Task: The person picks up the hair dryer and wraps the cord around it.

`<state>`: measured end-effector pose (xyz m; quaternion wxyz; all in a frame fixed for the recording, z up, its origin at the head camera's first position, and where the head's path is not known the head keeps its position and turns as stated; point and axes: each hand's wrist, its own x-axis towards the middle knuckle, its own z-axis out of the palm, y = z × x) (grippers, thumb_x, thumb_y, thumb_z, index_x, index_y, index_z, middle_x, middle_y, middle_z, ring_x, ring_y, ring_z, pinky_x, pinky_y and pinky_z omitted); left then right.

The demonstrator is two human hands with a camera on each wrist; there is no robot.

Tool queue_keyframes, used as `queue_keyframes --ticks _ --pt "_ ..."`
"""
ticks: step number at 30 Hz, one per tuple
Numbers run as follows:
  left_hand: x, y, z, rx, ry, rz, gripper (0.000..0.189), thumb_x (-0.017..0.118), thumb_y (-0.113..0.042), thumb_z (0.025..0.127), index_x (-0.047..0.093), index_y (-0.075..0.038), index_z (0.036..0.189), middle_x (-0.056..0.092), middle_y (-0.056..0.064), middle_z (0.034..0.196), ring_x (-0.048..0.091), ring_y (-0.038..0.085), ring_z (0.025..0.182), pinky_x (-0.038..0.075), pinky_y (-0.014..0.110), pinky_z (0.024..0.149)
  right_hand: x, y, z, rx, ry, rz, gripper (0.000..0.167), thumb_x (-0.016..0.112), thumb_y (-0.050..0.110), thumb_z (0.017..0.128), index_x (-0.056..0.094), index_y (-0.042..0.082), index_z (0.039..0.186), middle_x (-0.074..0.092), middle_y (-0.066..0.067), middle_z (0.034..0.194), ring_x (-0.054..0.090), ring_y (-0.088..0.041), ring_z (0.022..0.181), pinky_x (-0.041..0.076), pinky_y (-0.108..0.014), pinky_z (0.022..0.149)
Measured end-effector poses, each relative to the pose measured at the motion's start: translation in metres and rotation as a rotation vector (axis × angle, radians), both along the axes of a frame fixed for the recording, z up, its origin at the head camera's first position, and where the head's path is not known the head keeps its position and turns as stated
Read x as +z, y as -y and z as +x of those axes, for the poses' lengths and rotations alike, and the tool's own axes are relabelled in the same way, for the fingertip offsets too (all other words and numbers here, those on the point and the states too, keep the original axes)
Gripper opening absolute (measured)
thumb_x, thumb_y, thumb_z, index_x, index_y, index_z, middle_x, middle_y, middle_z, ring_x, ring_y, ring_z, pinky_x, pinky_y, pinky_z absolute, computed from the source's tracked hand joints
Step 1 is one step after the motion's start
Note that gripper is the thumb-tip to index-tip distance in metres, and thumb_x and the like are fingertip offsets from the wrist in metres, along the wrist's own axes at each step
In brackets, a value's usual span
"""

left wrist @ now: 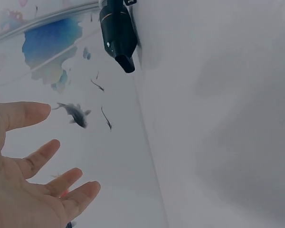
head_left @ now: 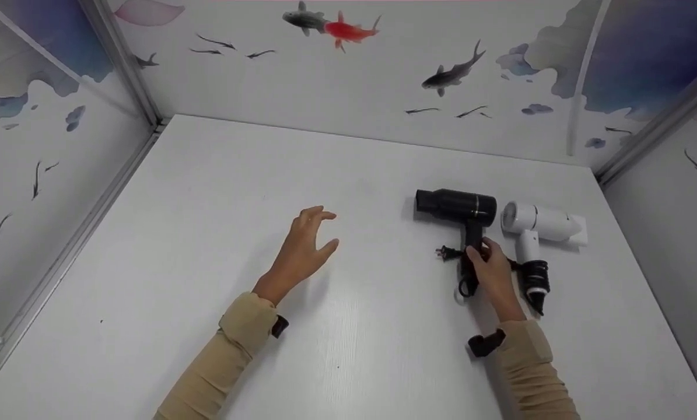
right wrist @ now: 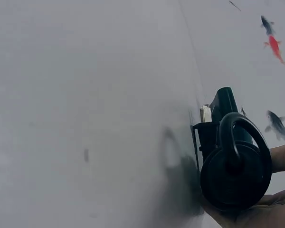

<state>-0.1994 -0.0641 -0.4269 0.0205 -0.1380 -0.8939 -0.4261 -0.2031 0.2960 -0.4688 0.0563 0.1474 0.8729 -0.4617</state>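
Observation:
A black hair dryer (head_left: 456,206) lies toward the right of the table, its nozzle pointing left. My right hand (head_left: 493,269) grips its handle, thumb on one side and fingers on the other. In the right wrist view the handle's end with its hanging loop (right wrist: 247,128) faces the camera. The black plug (head_left: 448,253) sticks out left of the handle. My left hand (head_left: 303,242) hovers over the middle of the table, fingers spread and holding nothing; the left wrist view shows the open palm (left wrist: 23,190) with the dryer's nozzle beyond it.
A white hair dryer (head_left: 549,223) lies right of the black one, its black cord (head_left: 535,277) wound around the handle. The white table (head_left: 220,192) is enclosed by panels printed with fish (head_left: 351,30), at the back and both sides.

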Motion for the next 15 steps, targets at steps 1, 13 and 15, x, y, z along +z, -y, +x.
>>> queue_keyframes --ticks 1,13,15 --pt "0.0 0.0 0.0 -0.003 0.003 -0.012 0.043 0.061 -0.018 0.089 0.048 -0.01 0.129 0.034 0.014 0.143 0.031 0.032 0.134 0.035 0.046 0.105 0.0 0.0 0.0 0.023 -0.002 0.034 0.065 0.039 0.034 0.099 0.009 0.002 0.148 0.025 -0.026 0.148 0.03 -0.038 0.135 0.028 -0.048 0.109" --pt "-0.01 0.003 -0.006 -0.056 -0.04 -0.24 0.047 0.043 -0.024 0.098 0.035 -0.012 0.142 0.029 0.011 0.15 0.02 0.031 0.141 0.025 0.047 0.111 0.011 0.009 0.005 0.249 -0.186 0.224 0.062 0.024 0.039 0.101 0.012 0.0 0.148 0.007 -0.023 0.154 0.008 -0.04 0.141 0.012 -0.055 0.112" --pt "-0.009 0.003 -0.008 -0.074 -0.06 -0.323 0.051 0.04 -0.025 0.098 0.028 -0.012 0.146 0.024 0.011 0.153 0.014 0.031 0.143 0.017 0.047 0.114 0.017 0.019 0.006 0.302 -0.267 0.287 0.06 0.027 0.039 0.101 0.017 0.002 0.147 0.005 -0.019 0.155 0.003 -0.037 0.142 0.01 -0.056 0.112"
